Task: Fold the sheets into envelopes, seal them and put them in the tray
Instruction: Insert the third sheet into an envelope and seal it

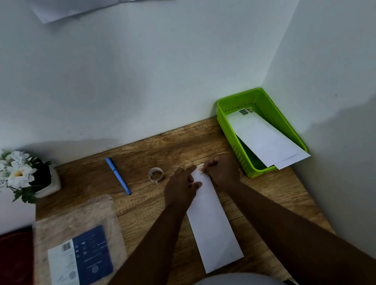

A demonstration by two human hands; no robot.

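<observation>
A long white envelope lies lengthwise on the wooden table, its far end between my hands. My left hand lies on the envelope's far left part, fingers pressing it down. My right hand has curled fingers at the far right corner, on a small stamp-like sticker with red marks. The green plastic tray stands at the back right corner and holds two white envelopes that stick out over its near rim.
A roll of clear tape and a blue pen lie behind my left hand. A plastic packet with a blue and white label covers the left side. A pot of white flowers stands at the back left. Walls close off the back and right.
</observation>
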